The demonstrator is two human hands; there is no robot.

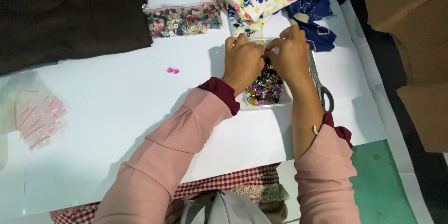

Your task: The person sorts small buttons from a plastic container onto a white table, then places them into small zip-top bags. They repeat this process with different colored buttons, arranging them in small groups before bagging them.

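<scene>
head view: left hand [242, 59] and right hand [290, 53] at twelve o'clock over clear bead tray [285, 101]; fingers pressed together, pinching something hidden; advise steady, low grip.

My left hand [242, 60] and right hand [290, 55] side by side, knuckles up, fingers curled down, fingertips nearly meeting; forearms angled inward.

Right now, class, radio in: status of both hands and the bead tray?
Left hand and right hand together over clear tray of beads, fingertips meeting. Scissors beside right wrist. Nothing blocking.
</scene>
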